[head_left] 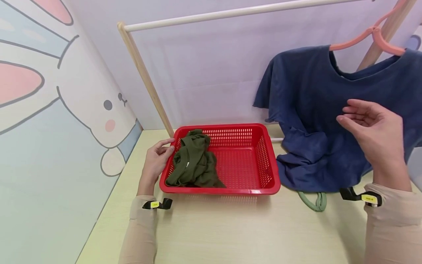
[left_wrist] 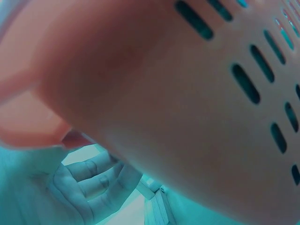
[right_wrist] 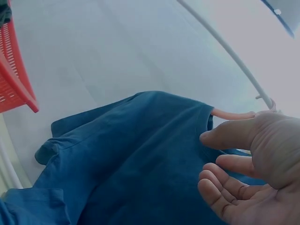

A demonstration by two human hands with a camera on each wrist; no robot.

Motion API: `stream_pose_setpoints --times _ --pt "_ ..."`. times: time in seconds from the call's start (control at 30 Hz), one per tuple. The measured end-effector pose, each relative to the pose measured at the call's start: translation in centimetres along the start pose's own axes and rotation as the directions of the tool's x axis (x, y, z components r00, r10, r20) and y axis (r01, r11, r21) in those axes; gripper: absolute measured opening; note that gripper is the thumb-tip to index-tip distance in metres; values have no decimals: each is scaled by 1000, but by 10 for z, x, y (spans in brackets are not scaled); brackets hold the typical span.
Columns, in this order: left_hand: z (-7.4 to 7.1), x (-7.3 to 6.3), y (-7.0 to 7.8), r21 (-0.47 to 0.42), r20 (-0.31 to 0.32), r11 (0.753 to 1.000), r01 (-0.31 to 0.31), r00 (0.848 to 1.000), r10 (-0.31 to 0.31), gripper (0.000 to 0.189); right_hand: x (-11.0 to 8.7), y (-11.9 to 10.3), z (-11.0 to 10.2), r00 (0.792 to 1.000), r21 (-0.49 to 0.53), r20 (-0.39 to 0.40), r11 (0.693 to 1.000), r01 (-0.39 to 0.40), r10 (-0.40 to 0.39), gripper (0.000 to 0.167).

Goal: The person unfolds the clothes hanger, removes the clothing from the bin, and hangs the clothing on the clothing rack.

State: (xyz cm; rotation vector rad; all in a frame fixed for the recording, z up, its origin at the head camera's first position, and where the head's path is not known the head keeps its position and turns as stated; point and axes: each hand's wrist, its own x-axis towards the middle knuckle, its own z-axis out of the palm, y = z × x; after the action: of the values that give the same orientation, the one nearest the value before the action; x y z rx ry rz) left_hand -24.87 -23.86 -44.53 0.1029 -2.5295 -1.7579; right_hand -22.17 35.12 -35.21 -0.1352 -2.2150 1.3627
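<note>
Red basket (head_left: 238,167), right: open
Basket, left: blocked by green garment (head_left: 195,164)
Right: barred by navy shirt (head_left: 306,88)
Near tabletop (head_left: 247,231): passable

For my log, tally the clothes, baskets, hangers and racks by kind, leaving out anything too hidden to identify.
Clothes: 2 (green garment, blue shirt)
Baskets: 1 (red basket)
Hangers: 1 (pink hanger)
Racks: 1 (rack)
Total: 5; the green loop under the shirt is mostly hidden, so I left it out.
</note>
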Motion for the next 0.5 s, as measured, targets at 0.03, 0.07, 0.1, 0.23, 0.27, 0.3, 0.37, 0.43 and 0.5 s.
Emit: stream_pose_setpoints --times 0.03,0.07,0.1,0.23,0.27,0.3,0.37,0.43,0.5 --pt "0 0 0 -2 -2 1000 2 1000 -2 42 0 -2 0 1000 2 -9 1000 -1 1 51" --pt "0 0 0 -4 -3 1000 2 1000 -2 41 0 -3 -1 1000 4 -17 1000 -4 4 51" --pt "0 0 0 -5 -4 1000 2 1000 -2 41 -1 -5 -1 1000 11 -26 1000 -9 9 52" --pt "0 -1 -1 2 -7 1000 9 1000 -9 40 -6 -13 -2 996 83 -82 996 -19 26 51" --pt "0 -1 -1 4 -6 1000 9 1000 -9 40 -7 -15 -3 995 100 -99 995 -23 33 51" --pt "0 0 -1 6 -5 1000 7 1000 -7 41 -9 -18 -3 992 109 -117 994 -26 39 52" --pt "0 0 -1 7 -5 1000 2 1000 -2 41 -12 -22 -4 987 130 -154 991 -27 47 53" --pt "0 0 -1 6 -5 1000 -1 1000 1 41 -15 -26 -5 981 140 -183 990 -33 59 55" --pt "0 1 -1 6 -5 1000 -1 1000 1 41 -17 -30 -7 976 143 -204 989 -40 69 58"
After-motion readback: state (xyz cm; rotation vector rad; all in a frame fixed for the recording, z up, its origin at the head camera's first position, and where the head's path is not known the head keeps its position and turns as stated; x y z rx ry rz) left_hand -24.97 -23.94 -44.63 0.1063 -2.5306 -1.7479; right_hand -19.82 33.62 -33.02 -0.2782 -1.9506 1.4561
